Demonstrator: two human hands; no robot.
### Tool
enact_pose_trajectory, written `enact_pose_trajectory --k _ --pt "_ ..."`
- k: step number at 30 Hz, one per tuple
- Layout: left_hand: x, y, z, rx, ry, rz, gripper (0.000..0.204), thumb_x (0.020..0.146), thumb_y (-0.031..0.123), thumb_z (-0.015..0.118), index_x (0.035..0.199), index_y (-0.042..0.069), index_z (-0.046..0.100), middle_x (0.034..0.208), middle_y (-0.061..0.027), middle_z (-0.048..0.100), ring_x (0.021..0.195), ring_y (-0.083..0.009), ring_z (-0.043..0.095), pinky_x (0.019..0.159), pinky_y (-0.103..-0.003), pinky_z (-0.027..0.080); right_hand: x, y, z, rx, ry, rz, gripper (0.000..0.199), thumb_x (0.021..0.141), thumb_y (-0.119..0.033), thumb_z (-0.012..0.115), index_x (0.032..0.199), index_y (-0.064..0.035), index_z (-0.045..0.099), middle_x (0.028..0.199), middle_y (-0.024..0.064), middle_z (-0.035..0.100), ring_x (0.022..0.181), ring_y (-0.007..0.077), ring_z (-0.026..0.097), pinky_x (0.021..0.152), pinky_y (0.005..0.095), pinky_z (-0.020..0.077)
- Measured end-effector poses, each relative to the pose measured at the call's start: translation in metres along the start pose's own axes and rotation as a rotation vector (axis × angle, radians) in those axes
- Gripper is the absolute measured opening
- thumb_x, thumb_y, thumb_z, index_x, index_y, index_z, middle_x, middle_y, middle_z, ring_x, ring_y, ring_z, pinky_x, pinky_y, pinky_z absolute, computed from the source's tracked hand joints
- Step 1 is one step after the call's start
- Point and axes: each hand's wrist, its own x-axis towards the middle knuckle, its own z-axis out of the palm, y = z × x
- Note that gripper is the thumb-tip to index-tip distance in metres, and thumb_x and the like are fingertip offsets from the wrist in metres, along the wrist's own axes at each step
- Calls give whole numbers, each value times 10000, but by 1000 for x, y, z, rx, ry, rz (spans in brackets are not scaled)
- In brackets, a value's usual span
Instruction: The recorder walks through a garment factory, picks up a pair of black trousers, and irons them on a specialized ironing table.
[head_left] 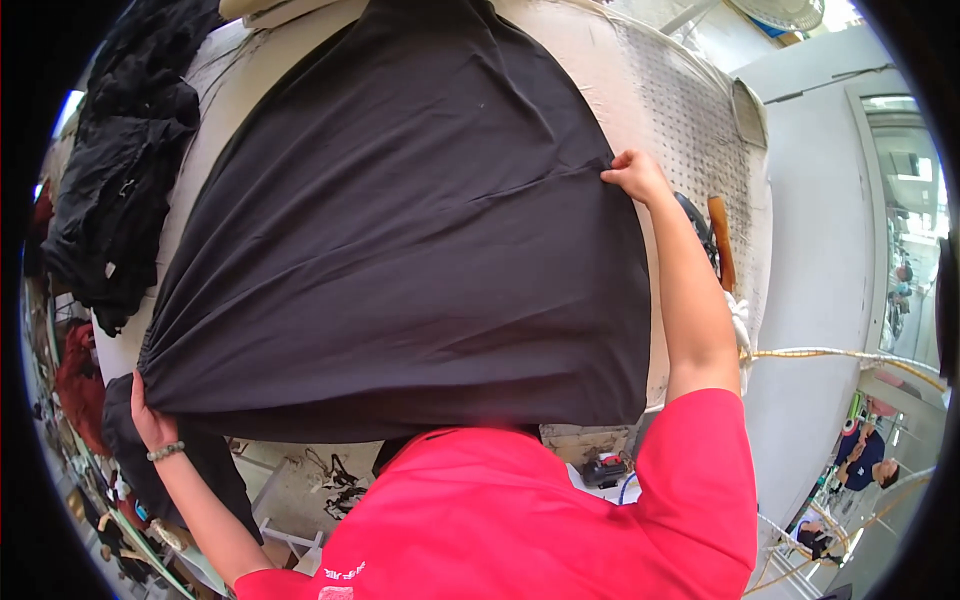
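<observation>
A wide black garment (430, 240), skirt-like in shape, spreads across a padded pale pressing table (560, 50). Its left edge is gathered into small puckers, and there my left hand (154, 426) grips the corner, with the fingers partly hidden by the cloth. My right hand (638, 177) pinches the garment's right edge between thumb and fingers. Long creases run through the cloth from the gathered corner toward the right hand. Its front edge hangs along the near side of the table, close to my body.
An iron with a brown handle (721, 243) stands right of my right forearm, with a cord (830, 353) leading off right. Other black clothes (120, 190) lie at the left. A dark cloth (185, 480) hangs below my left hand. Another person (867, 462) is far off at the right.
</observation>
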Motion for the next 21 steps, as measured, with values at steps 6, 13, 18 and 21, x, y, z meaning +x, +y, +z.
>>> enact_pose_trajectory --k 6,13,18,21 --pt "5 1 -6 95 -52 -23 382 1008 258 534 1275 -12 579 1272 -123 638 1165 -242 610 1053 -390 443 -14 -27 -16 332 -313 327 238 754 -180 809 779 -79 595 600 -10 474 499 131 509 479 290 503" --pt "5 19 25 662 -29 35 203 1002 260 573 1070 81 645 868 71 645 680 -8 521 581 -180 371 -109 -39 -101 783 -243 186 270 937 -217 656 1083 11 664 1020 60 624 898 158 613 690 344 592" --pt "-25 43 -4 -13 65 169 263 1026 223 514 1143 24 639 1078 -77 710 910 -149 686 775 -289 548 -263 39 -167 1344 153 121 286 1023 -260 506 1216 -65 586 1200 77 637 1074 187 597 899 378 503" --pt "-41 67 -2 -110 -237 241 395 1053 297 437 1242 -15 589 1264 -167 630 1154 -283 613 1035 -413 454 -379 55 -231 1404 608 36 367 1042 -292 463 1276 -30 571 1265 125 612 1148 251 584 1023 423 452"
